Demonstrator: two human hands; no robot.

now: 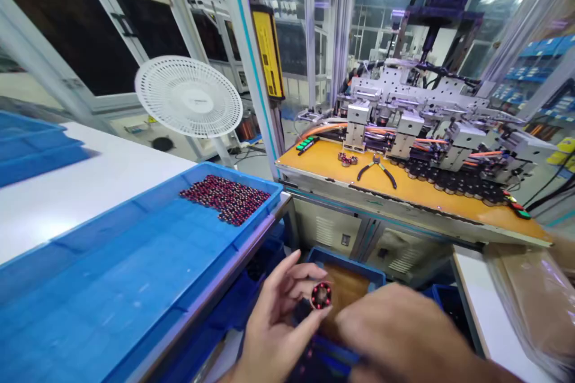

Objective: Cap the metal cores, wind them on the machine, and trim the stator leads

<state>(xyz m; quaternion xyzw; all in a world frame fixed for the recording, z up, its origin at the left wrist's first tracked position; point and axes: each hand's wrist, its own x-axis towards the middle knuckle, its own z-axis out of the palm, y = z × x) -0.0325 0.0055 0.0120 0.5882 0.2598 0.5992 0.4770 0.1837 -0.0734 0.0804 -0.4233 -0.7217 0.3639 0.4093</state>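
Observation:
My left hand (285,311) pinches a small motor stator (321,295), a dark ring with pinkish-red spots around a hollow centre, between thumb and fingers. Close beside it, to the right, is my right hand (399,329); motion blurs it and its fingers cannot be made out. Many small dark parts with red spots (227,198) lie packed together at the far end of the blue tray (135,251). Below my hands, a blue bin (380,277) with a brown bottom is partly covered by them.
Ahead, a machine (417,114) stands on a yellow-topped bench (323,158). Pliers (376,171), a few ring parts (347,159) and a row of black pieces (453,182) lie there. A white fan (188,96) stands behind the tray. Plastic-wrapped cardboard (525,293) is at right.

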